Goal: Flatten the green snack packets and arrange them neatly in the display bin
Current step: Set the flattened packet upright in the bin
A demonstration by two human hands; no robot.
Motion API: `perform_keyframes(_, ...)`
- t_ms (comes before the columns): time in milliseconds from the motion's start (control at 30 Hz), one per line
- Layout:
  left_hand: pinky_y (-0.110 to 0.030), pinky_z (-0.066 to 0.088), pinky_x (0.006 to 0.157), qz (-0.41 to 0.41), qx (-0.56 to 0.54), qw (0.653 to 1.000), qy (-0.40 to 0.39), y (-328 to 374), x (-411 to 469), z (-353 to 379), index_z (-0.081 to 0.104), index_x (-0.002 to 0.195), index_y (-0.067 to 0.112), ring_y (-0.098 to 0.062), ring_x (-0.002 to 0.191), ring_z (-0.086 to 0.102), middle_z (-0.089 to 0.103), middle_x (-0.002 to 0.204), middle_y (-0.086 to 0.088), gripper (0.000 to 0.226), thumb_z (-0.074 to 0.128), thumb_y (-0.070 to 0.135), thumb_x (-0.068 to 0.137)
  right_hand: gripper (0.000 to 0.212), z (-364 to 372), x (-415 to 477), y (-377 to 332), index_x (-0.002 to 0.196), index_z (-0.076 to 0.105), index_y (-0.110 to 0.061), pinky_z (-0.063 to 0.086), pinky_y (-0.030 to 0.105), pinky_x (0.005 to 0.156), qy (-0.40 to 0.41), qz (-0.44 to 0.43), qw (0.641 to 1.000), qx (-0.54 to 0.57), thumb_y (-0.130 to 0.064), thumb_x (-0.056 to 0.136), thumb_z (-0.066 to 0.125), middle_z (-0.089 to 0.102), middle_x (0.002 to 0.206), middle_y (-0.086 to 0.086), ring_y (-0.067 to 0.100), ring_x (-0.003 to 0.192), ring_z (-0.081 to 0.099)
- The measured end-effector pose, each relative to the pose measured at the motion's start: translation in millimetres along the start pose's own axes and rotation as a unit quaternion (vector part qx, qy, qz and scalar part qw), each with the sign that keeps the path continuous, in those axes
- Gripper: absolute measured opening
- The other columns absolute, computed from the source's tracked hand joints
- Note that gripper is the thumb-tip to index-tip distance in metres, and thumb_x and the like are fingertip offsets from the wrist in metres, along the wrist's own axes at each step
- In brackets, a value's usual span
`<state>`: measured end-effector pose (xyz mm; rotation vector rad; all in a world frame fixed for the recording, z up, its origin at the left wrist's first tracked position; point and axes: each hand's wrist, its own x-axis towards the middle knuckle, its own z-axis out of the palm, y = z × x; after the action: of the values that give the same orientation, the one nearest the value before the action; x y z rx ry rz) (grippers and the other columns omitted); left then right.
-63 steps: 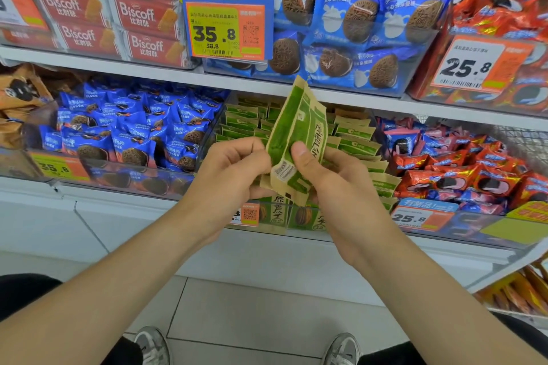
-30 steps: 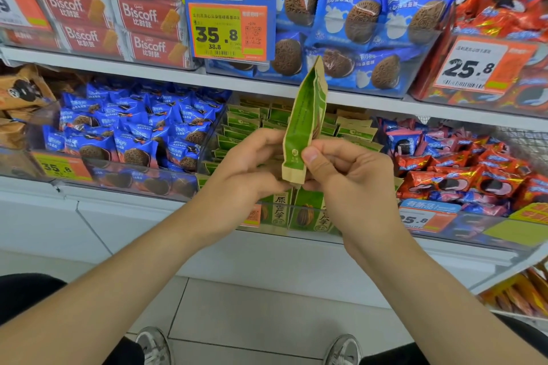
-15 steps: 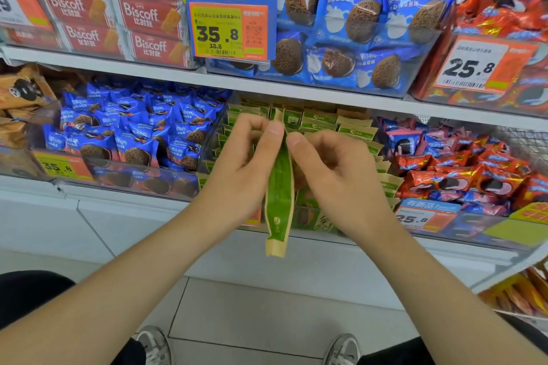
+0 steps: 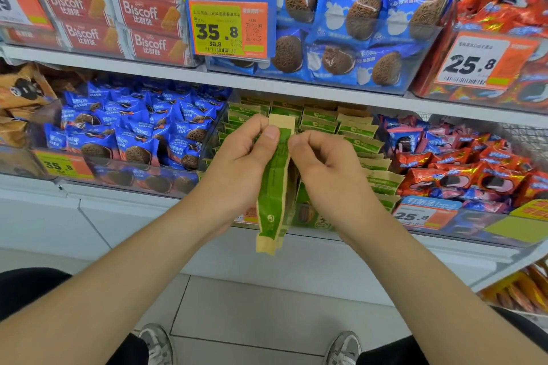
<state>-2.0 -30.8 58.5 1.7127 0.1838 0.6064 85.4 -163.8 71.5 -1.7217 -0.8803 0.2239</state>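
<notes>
Four red boxes (image 4: 142, 13) on the far upper shelf read "Biscoff". Two orange tags (image 4: 228, 28) read "35.8" and two others (image 4: 474, 64) read "25.8". One green snack packet (image 4: 274, 184) with tan ends hangs upright and edge-on, just in front of the display bin (image 4: 320, 222). The left hand (image 4: 240, 166) and right hand (image 4: 329, 169) have their fingers clamped on its upper part. Rows of green packets (image 4: 358, 142) stand in the bin, too many to count.

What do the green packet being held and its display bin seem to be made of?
Green packet: matte, paper-like wrapper with kraft-tan ends and a printed green body. It creases softly without glare, though an inner lining can't be ruled out.
Display bin: clear rigid plastic, probably acrylic. Packets show through its glossy front wall.
</notes>
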Motion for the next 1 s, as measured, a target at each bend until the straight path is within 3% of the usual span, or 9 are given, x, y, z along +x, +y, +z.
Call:
perform_keyframes(67, -0.047, 0.049, 0.083, -0.002, -0.029, 1.000, -0.012, 3, 0, -5, 0.064, 0.108, 0.011, -0.023, 0.087, 0.057, 0.064, 0.093, -0.018, 0.028, 0.050, 0.034, 0.111, 0.019, -3, 1, 0, 0.101, 0.071, -0.014, 0.048, 0.025, 0.074, 0.007, -0.024, 1.000, -0.006, -0.030, 0.106, 0.062, 0.068, 0.086, -0.005, 0.004, 0.077, 0.060)
perform_keyframes(133, -0.048, 0.055, 0.081, -0.006, -0.036, 0.999, -0.033, 7, 0, -9, 0.068, 0.102, 0.018, -0.027, 0.085, 0.066, 0.071, 0.096, -0.024, 0.024, 0.056, 0.037, 0.109, 0.034, -11, 3, 1, 0.122, 0.064, -0.034, 0.049, 0.028, 0.090, 0.011, -0.038, 0.998, -0.051, -0.053, 0.095, 0.070, 0.062, 0.113, -0.003, 0.009, 0.109, 0.058)
perform_keyframes(200, -0.038, 0.058, 0.067, -0.019, -0.023, 0.998, -0.060, 11, -2, -12, 0.068, 0.092, 0.022, -0.028, 0.074, 0.069, 0.074, 0.086, -0.022, 0.021, 0.058, 0.035, 0.104, 0.038, -22, 6, 2, 0.117, 0.067, -0.041, 0.047, 0.028, 0.093, -0.025, -0.061, 0.991, -0.115, -0.067, 0.090, 0.069, 0.061, 0.118, -0.003, 0.011, 0.120, 0.053)
perform_keyframes(367, -0.023, 0.046, 0.060, -0.024, 0.058, 0.990, -0.124, 8, -10, -7, 0.063, 0.084, 0.022, -0.008, 0.065, 0.057, 0.059, 0.071, 0.008, 0.033, 0.053, 0.040, 0.110, 0.025, -49, 9, 3, 0.079, 0.067, -0.011, 0.047, 0.030, 0.057, -0.075, -0.076, 0.989, -0.099, -0.028, 0.093, 0.079, 0.065, 0.070, 0.000, 0.009, 0.062, 0.057)
perform_keyframes(533, -0.036, 0.045, 0.061, -0.012, 0.162, 0.956, -0.245, 5, -6, -18, 0.070, 0.088, 0.023, -0.012, 0.066, 0.058, 0.065, 0.074, 0.005, 0.030, 0.057, 0.038, 0.109, 0.012, -61, 10, 8, 0.093, 0.067, -0.018, 0.061, 0.040, 0.065, -0.029, -0.068, 0.988, -0.133, -0.026, 0.097, 0.075, 0.073, 0.082, 0.001, 0.017, 0.075, 0.072)
perform_keyframes(667, -0.035, 0.062, 0.082, -0.003, 0.128, 0.977, -0.172, 11, 1, -20, 0.078, 0.100, 0.022, -0.010, 0.087, 0.076, 0.080, 0.091, 0.005, 0.023, 0.057, 0.027, 0.109, 0.047, -63, 8, 1, 0.123, 0.063, -0.018, 0.067, 0.043, 0.074, -0.065, 0.082, 0.992, 0.075, -0.021, 0.082, 0.086, 0.081, 0.102, 0.006, 0.025, 0.089, 0.081)
perform_keyframes(733, -0.028, 0.062, 0.081, -0.009, 0.099, 0.987, -0.123, 13, 8, -19, 0.079, 0.109, 0.020, -0.010, 0.089, 0.078, 0.082, 0.094, 0.005, 0.024, 0.058, 0.030, 0.107, 0.046, -62, 10, 0, 0.129, 0.064, -0.018, 0.066, 0.049, 0.083, -0.104, 0.108, 0.981, 0.125, -0.010, 0.087, 0.082, 0.081, 0.110, 0.008, 0.031, 0.099, 0.080)
perform_keyframes(867, -0.036, 0.060, 0.084, 0.003, 0.202, 0.979, -0.029, 5, 38, -31, 0.080, 0.101, 0.025, -0.008, 0.085, 0.076, 0.080, 0.088, 0.009, 0.038, 0.050, 0.047, 0.109, 0.042, -62, 23, 4, 0.124, 0.068, -0.020, 0.063, 0.045, 0.091, 0.057, -0.031, 0.998, 0.017, -0.005, 0.088, 0.083, 0.081, 0.109, -0.004, 0.017, 0.104, 0.078)
perform_keyframes(1000, -0.039, 0.052, 0.095, 0.059, 0.400, 0.915, -0.005, -18, 71, -47, 0.080, 0.098, 0.025, -0.003, 0.089, 0.061, 0.065, 0.091, 0.019, 0.014, 0.067, 0.026, 0.103, 0.044, -58, 43, 18, 0.131, 0.064, -0.017, 0.059, 0.041, 0.101, 0.095, -0.110, 0.988, -0.054, -0.009, 0.091, 0.082, 0.078, 0.116, -0.010, 0.006, 0.109, 0.074)
